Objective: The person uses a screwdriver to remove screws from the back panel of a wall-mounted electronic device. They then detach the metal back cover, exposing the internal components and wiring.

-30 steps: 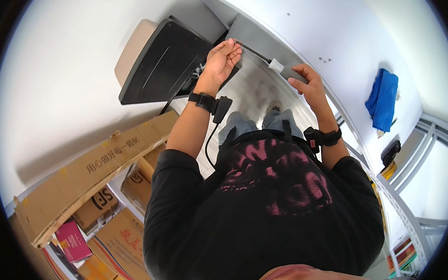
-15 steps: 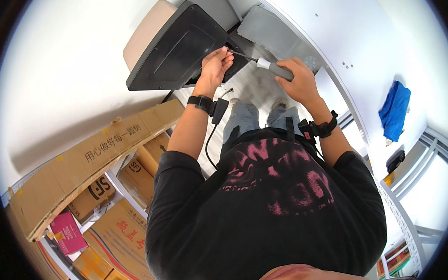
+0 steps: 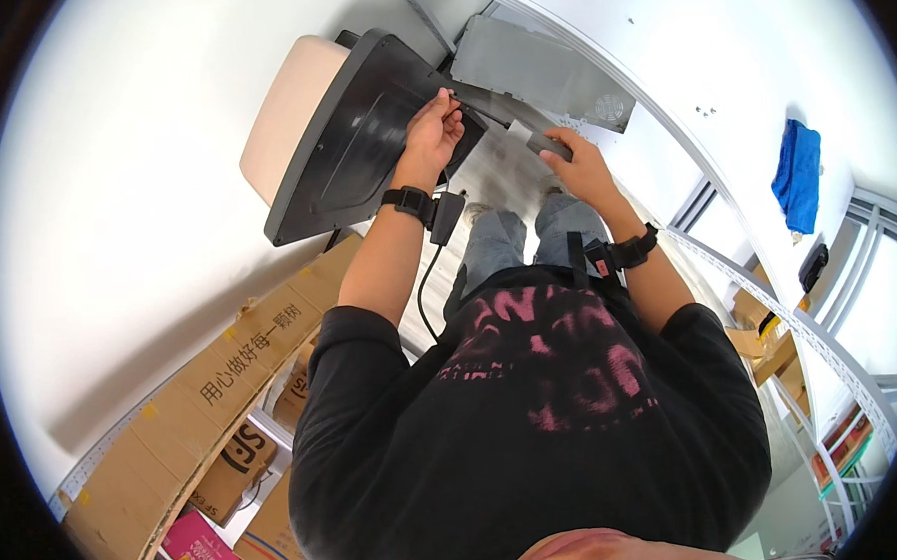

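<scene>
My right hand (image 3: pixel 584 169) is wrapped round the grey handle of a screwdriver (image 3: pixel 540 144) with a white collar. Its dark shaft points up and left toward my left hand (image 3: pixel 432 136). Thumb and forefinger of that hand are pinched together at the shaft's tip; whatever small thing they hold there is too small to make out. Just behind and left of these fingers is a tilted black panel (image 3: pixel 357 134) with a beige padded side (image 3: pixel 286 117), like a chair seat seen from beneath. My left hand partly covers the panel's right edge.
Below the panel, a long cardboard strip (image 3: pixel 188 391) edges a shelf of boxes, among them a pink box (image 3: pixel 202 553). A grey metal case (image 3: pixel 539 71) stands beyond my hands. To the right, a white tabletop (image 3: pixel 699 59) carries a blue cloth (image 3: pixel 797 175).
The whole view has shifted, and the panel now appears lower and turned, with more of its beige side showing. My right hand and the screwdriver sit slightly farther left; both hands keep their grip.
</scene>
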Tool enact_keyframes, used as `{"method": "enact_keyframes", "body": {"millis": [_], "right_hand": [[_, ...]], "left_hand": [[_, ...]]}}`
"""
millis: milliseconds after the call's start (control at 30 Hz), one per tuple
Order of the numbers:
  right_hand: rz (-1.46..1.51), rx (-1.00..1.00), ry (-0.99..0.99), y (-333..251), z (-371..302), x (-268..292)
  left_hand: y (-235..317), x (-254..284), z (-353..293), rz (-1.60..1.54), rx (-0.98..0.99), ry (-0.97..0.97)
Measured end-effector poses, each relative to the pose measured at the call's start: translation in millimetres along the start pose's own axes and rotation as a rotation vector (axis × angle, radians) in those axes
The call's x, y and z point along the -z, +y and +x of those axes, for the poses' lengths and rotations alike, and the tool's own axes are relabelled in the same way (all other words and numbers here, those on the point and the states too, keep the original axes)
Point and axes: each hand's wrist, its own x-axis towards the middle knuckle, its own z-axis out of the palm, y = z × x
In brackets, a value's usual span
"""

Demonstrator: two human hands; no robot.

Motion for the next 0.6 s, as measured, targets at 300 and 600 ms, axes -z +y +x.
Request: {"method": "enact_keyframes", "body": {"millis": [300,600], "right_hand": [[0.321,-0.162,-0.127,33,29,-17],[0.466,-0.193,-0.212,30,44,-12]], "left_hand": [[2,-5,2,0.248,-0.083,0.012],[38,-27,-34,1.205,-0.508,-0.048]]}}
